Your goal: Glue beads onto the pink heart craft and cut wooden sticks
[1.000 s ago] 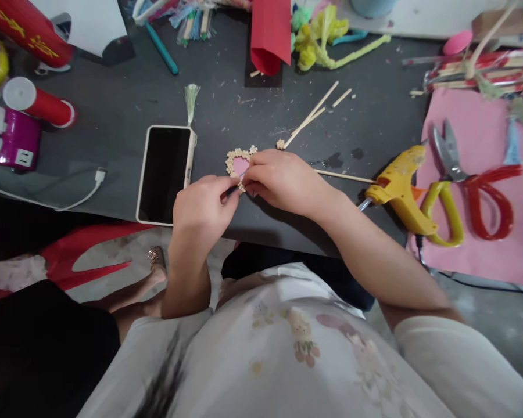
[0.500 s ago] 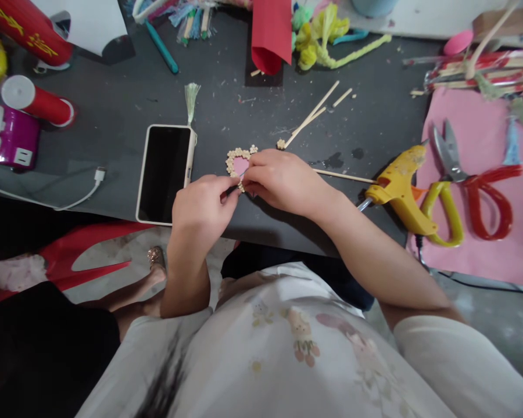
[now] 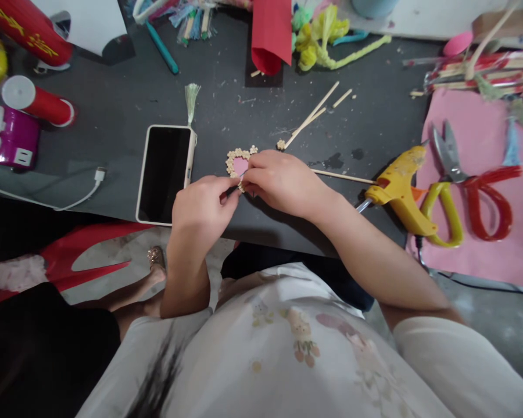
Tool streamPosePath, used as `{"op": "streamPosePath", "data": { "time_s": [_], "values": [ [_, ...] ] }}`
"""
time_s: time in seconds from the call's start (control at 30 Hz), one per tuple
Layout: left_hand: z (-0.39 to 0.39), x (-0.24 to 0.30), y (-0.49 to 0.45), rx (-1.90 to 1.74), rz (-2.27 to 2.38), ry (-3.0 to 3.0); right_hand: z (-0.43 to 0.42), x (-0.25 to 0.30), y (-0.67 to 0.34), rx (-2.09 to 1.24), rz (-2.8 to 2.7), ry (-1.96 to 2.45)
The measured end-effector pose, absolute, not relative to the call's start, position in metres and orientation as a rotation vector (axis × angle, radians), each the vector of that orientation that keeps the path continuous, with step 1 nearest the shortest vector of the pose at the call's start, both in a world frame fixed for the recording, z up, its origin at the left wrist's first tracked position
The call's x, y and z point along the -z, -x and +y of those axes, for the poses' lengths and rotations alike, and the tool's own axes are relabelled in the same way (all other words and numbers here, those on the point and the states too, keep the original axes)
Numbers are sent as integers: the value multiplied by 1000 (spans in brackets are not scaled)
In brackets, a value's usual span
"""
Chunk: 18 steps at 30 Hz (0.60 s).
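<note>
A small pink piece (image 3: 239, 166) edged with beige flower shapes (image 3: 231, 155) lies on the dark table; its right and lower parts are hidden under my fingers. My right hand (image 3: 283, 183) is closed over that side, fingertips pressed together, and what they grip is covered. My left hand (image 3: 204, 206) pinches a thin dark thing (image 3: 232, 190) at the piece's lower edge, too small to name. Both sets of fingertips nearly meet there. One loose beige flower (image 3: 280, 144) rests by thin wooden sticks (image 3: 307, 123) beyond my right hand.
Left of the piece lies a phone (image 3: 164, 174). To the right are a yellow glue gun (image 3: 396, 188), a stick (image 3: 344, 175) and scissors (image 3: 451, 154) on pink paper (image 3: 479, 255). A red paper tube (image 3: 271, 35) and yellow yarn (image 3: 318, 38) lie at the back.
Almost nothing differs. My fingers shift very slightly at the piece's lower edge; the piece and the things around it stay put.
</note>
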<state>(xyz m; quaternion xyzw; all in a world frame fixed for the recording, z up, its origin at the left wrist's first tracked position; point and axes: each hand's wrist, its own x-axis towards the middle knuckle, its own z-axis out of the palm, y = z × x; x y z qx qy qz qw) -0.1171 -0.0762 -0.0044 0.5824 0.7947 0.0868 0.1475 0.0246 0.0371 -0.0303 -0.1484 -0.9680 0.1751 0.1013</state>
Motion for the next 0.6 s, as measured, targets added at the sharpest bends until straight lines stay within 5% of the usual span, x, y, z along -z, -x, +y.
{"op": "streamPosePath", "data": {
  "time_s": [0.6],
  "values": [
    [-76,2,114,-250,2283,-1631,48,17,-39,-670,-2751,590]
  ]
}}
